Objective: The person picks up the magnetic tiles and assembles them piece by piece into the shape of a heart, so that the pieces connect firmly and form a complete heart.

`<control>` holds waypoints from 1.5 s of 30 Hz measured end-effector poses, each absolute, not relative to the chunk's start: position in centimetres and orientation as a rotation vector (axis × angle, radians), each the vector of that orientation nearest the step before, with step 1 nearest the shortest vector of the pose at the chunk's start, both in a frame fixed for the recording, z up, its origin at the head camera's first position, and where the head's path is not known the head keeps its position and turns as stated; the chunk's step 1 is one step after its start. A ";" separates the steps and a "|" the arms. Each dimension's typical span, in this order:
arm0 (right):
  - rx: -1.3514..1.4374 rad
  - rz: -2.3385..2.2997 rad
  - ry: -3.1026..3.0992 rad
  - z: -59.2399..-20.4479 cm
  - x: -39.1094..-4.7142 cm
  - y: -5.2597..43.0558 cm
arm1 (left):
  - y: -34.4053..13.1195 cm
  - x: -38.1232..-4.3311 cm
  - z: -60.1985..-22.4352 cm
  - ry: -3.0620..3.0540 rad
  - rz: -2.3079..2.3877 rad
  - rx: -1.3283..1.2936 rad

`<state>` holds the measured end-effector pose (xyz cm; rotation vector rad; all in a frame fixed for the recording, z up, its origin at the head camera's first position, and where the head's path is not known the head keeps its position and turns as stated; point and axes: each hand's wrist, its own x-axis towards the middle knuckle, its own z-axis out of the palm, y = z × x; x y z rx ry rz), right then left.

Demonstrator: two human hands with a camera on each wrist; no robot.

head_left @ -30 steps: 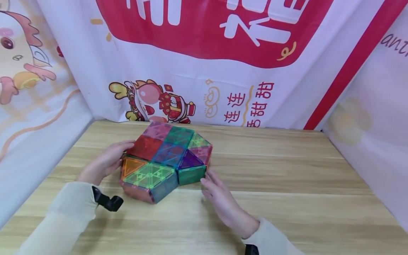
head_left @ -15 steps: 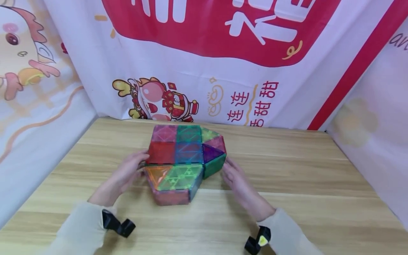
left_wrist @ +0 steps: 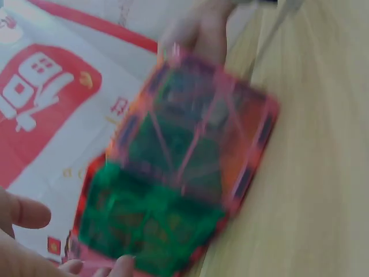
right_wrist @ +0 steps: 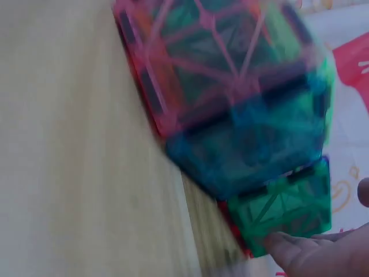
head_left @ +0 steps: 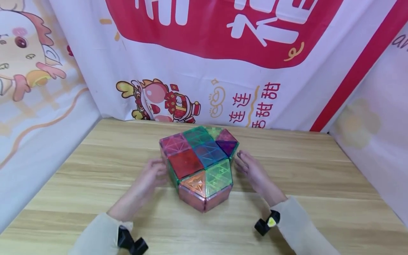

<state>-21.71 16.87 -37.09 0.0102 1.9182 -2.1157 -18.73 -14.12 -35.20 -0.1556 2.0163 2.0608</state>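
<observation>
A low, closed block of translucent magnetic tiles (head_left: 188, 163) lies on the wooden table. Its top joins pink, teal, red and blue squares with orange, purple, yellow-green and pink triangles. At the block's left side, my left hand (head_left: 149, 180) has loosely bent fingers near the green side wall; whether they touch is unclear. In the left wrist view, the fingertips (left_wrist: 124, 265) lie close to a green side tile (left_wrist: 150, 225). On the other side, my right hand (head_left: 253, 170) reaches toward the purple corner. In the right wrist view, its extended fingers rest against a green tile (right_wrist: 282, 208).
The wooden table (head_left: 302, 216) spreads around the block. A printed white and red cloth (head_left: 204, 49) hangs behind it, with more printed cloth at both sides. Each wrist carries a small black camera mount (head_left: 130, 242).
The tile block has turned counterclockwise seen from above, its near end swinging right, and has shifted right. Both hands have moved right with it.
</observation>
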 end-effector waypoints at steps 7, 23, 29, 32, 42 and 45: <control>-0.006 -2.004 2.058 -36.8 -14.7 15.7 | -16.3 -24.9 -36.0 2.122 2.130 -0.254; 0.020 -1.863 2.048 -36.3 -10.0 13.3 | -16.2 -25.7 -37.6 2.109 2.204 -0.153; 0.087 -1.977 2.141 -37.5 -12.5 15.8 | -16.2 -22.5 -37.5 2.071 2.067 -0.033; 0.058 -2.069 2.069 -38.2 -14.7 18.0 | -15.2 -21.1 -37.1 2.013 1.978 0.043; 0.121 -1.915 2.186 -38.7 -21.0 23.2 | -9.8 -17.2 -36.4 1.994 1.946 -0.003; 0.092 -1.878 2.238 -38.7 -22.3 24.1 | -9.2 -17.2 -36.4 2.082 1.897 -0.002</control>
